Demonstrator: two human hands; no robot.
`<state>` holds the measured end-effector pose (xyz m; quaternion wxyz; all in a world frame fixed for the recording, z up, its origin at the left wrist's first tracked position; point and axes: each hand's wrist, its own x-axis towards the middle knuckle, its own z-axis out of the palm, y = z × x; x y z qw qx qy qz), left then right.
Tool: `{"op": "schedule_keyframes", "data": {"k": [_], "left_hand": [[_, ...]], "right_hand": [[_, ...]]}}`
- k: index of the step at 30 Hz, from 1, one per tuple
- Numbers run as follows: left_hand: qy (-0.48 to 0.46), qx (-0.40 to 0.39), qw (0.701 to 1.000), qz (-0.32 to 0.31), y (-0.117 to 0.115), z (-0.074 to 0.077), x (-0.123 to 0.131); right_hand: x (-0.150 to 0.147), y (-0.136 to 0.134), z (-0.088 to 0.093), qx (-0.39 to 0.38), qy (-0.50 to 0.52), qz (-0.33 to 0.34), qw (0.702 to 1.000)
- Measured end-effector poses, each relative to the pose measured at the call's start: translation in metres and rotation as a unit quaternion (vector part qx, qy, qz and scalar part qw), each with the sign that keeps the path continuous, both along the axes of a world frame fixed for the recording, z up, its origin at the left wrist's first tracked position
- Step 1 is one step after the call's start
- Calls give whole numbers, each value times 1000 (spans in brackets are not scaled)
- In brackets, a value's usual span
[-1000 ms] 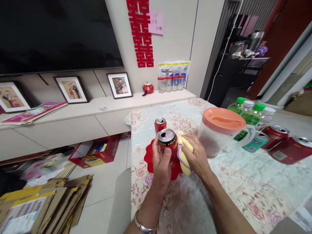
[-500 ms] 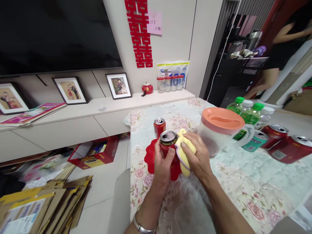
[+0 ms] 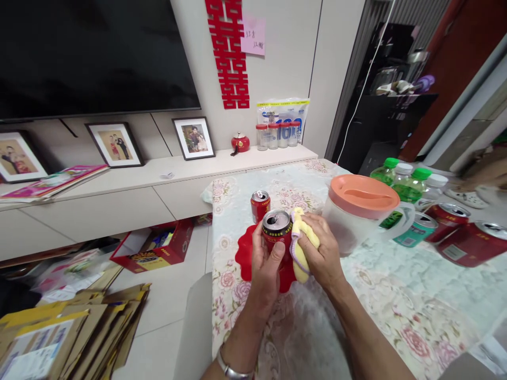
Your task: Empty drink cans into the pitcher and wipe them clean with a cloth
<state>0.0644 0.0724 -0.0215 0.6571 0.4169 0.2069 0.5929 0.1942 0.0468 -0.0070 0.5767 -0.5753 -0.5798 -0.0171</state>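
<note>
You are apparently wiping the can (image 3: 277, 232). Your left hand (image 3: 266, 266) is holding it in a closed grip over the counter (image 3: 396, 295); your right hand (image 3: 322, 253) is clutching the cloth (image 3: 301, 248) against its side. The next move is calling for turning the can.

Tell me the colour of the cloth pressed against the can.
The cloth is yellow, purple-edged; head view.

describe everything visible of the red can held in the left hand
The red metal drink can has a silver top with its mouth open and a dark band below the rim. It is roughly upright, gripped by the left hand above a red scalloped mat; the right hand presses a yellow cloth against its side.
</note>
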Motion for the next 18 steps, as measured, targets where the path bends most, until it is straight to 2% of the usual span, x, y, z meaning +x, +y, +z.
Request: {"op": "schedule_keyframes", "data": {"k": [4,7,12,18], "left_hand": [[-15,-10,1000,17,5,-1,-1],[1,-13,999,48,8,-4,-1],[46,16,997,52,6,-3,-1],[99,60,989,95,4,-4,2]], "right_hand": [[-1,2,-3,-44,-1,11,999],[-4,1,-3,-47,0,4,999],[-8,-9,8,12,-5,10,1000],[-12,-22,21,103,-55,-6,993]]}}
